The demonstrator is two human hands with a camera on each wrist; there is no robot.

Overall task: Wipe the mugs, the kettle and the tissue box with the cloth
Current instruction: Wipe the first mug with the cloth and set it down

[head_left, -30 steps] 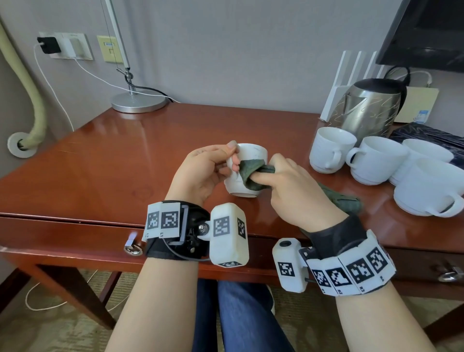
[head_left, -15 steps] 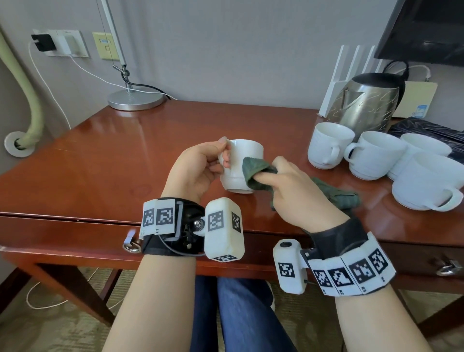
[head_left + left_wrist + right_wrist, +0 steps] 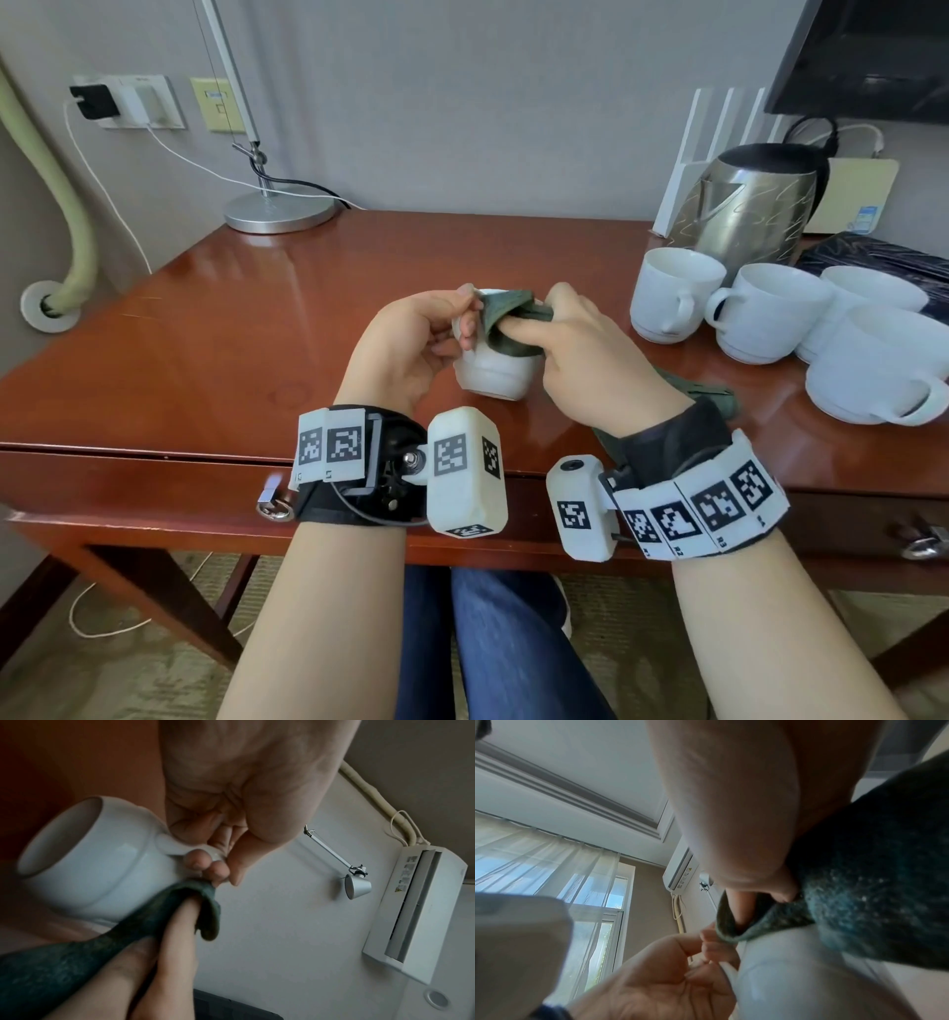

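The left hand (image 3: pixel 411 344) has its fingers curled round the handle of a white mug (image 3: pixel 493 372), with the thumb up near the rim; in the left wrist view the fingertips (image 3: pixel 197 860) wrap the handle loop. The mug is held just above the table (image 3: pixel 215 329), near its front edge, between the two hands. The right hand (image 3: pixel 590 360) pinches a dark green cloth (image 3: pixel 506 321) between thumb and fingers and presses it against the mug's upper side and rim; the forefinger lies inside a fold of the cloth, as the left wrist view shows. The cloth's loose end (image 3: pixel 714 395) trails back under the right wrist onto the table. To the right stand four more white mugs: one (image 3: pixel 667 293) nearest the hands, a second (image 3: pixel 765 313) touching it, and two (image 3: pixel 873 370) further right, close together. Behind them is the steel kettle (image 3: pixel 755 205). A lamp base (image 3: pixel 280 210) sits at the table's far left corner.
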